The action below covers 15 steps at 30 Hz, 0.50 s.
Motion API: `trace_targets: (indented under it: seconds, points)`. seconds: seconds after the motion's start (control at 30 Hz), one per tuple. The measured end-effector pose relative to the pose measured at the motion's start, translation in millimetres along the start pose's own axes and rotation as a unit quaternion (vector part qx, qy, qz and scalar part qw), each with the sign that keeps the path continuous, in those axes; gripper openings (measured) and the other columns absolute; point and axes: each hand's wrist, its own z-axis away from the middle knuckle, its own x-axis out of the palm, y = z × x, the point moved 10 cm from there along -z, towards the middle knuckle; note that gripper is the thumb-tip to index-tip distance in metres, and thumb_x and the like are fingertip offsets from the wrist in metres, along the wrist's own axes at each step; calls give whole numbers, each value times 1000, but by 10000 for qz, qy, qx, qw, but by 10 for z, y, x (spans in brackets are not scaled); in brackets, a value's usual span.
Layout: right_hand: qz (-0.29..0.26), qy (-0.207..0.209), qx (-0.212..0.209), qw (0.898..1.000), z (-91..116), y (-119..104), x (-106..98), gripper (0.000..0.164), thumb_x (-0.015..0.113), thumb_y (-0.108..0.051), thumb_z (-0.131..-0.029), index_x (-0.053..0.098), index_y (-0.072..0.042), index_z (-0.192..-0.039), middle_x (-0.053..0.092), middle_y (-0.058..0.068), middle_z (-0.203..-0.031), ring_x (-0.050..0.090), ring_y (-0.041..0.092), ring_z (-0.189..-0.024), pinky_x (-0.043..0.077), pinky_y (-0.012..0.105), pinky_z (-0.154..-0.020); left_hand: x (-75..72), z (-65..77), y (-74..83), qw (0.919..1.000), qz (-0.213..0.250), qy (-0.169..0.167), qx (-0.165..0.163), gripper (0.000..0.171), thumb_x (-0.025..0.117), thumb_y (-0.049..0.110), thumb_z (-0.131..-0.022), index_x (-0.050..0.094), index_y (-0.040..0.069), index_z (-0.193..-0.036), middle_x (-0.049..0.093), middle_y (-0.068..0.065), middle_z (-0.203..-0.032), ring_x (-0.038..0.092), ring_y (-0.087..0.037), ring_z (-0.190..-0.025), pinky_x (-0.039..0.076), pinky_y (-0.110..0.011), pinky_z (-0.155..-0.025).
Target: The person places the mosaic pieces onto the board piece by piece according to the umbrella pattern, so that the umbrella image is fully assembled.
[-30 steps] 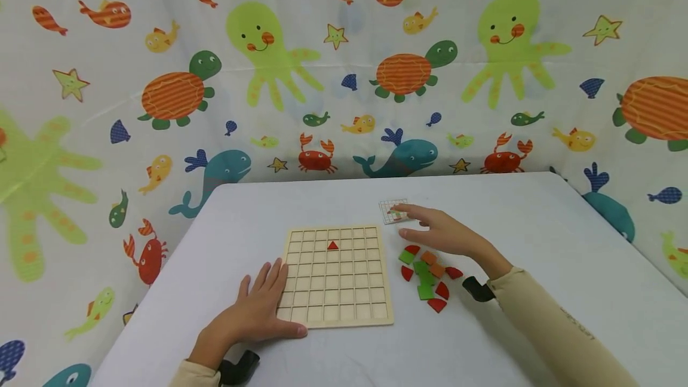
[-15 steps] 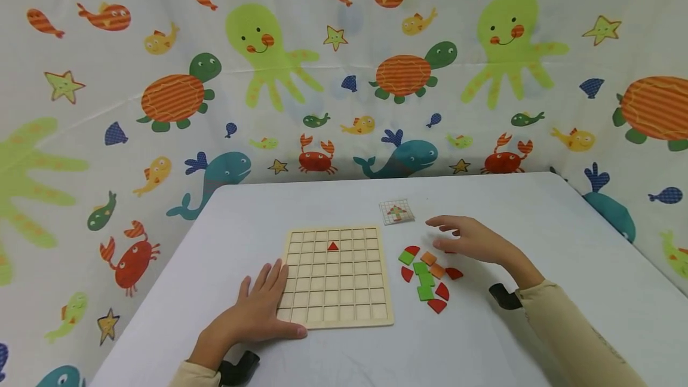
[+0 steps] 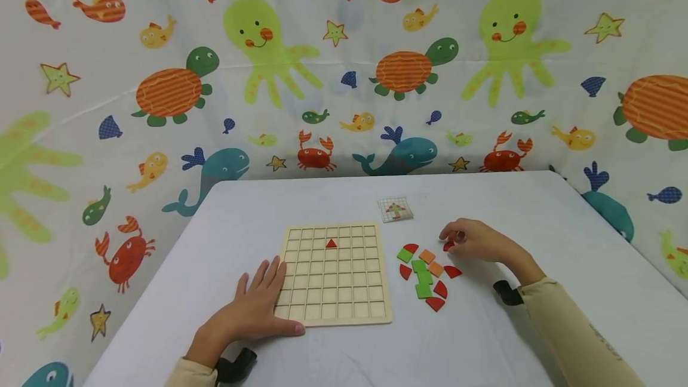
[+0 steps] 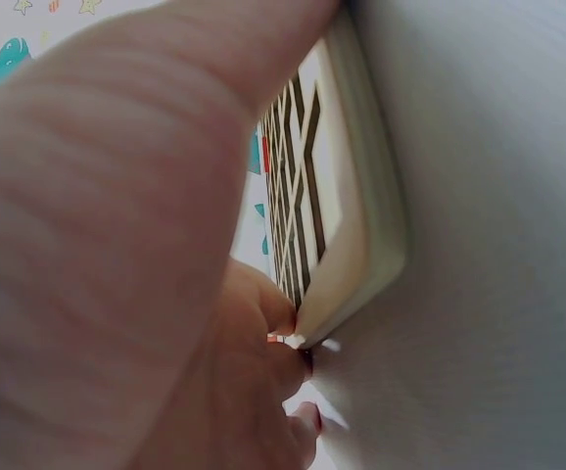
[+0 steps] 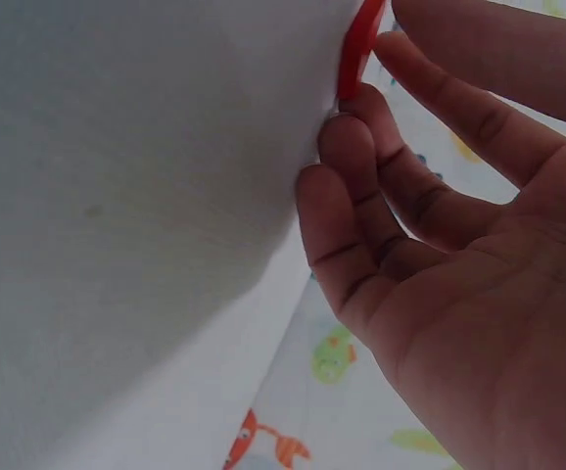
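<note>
A pale wooden board (image 3: 386, 315) with a square grid lies mid-table, a red triangle piece (image 3: 331, 243) in one of its upper cells. My left hand (image 3: 252, 309) rests at its left edge, fingers spread and straight, thumb by the near corner; the board's corner (image 4: 361, 245) shows beside the fingers in the left wrist view. My right hand (image 3: 475, 240) is right of the loose pieces, bent fingers down at the table. Its thumb and index finger pinch a red piece (image 5: 359, 49), which the fingers partly hide in the head view (image 3: 448, 246).
Loose flat pieces lie right of the board: green squares (image 3: 424, 278), orange squares (image 3: 427, 255) and red quarter-circles (image 3: 435, 303). Behind them is a small gridded card (image 3: 395, 210) with a coloured pattern. A sea-animal curtain (image 3: 344, 76) hangs behind the white table (image 3: 269, 202).
My right hand has moved right and down from beside the card to a red piece, its fingers closing there. The left hand stays at the board.
</note>
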Motion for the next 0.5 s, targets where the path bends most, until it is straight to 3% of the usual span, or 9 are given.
trace_targets:
  seconds: [0.2, 0.5]
  points:
    - [21, -103, 231, 9997, -53, 115, 59, 16, 76, 2, -94, 70, -5, -107, 58, 4, -92, 54, 24, -91, 51, 37, -76, -12, 1, 8, 10000, 17, 41, 77, 141, 87, 71, -73, 17, -9, -167, 8, -30, -175, 1, -52, -160, -4, -77, -119]
    - [287, -203, 273, 9990, -26, 100, 74, 17, 79, -2, -93, 64, -4, -102, 58, 4, -88, 55, 22, -85, 52, 37, -75, -1, 12, 15, 10000, -16, 52, 77, 142, 86, 72, -74, 16, -9, -167, 7, -30, -175, 1, -52, -160, -2, -77, -119]
